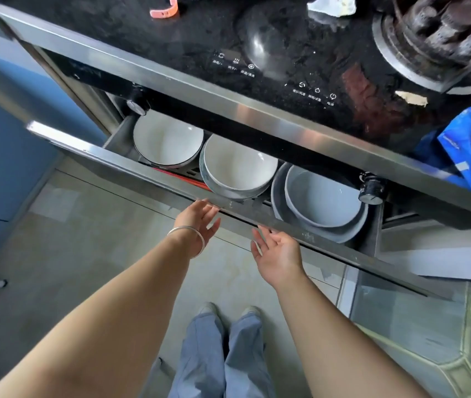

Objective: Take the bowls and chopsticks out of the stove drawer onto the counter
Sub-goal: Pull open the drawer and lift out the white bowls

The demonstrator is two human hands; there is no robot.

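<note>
The left hand (198, 222) is reaching with fingers spread loosely apart, fingertips touching the front rail of the stove drawer (260, 215) and gripping nothing; a silver bangle (188, 235) is sitting on its wrist. The right hand (275, 249) is hanging just below the same rail, palm turned up, fingers apart and empty. Inside the open drawer, three bowls are standing in a row: a white bowl (166, 139) at 11 o'clock from the left hand, a second white bowl (238, 166) at 1 o'clock touching it, and a grey bowl (321, 196) at 1 o'clock from the right hand. Chopsticks are not clearly showing. The black stove top (148, 38) is lying at 12 o'clock.
</note>
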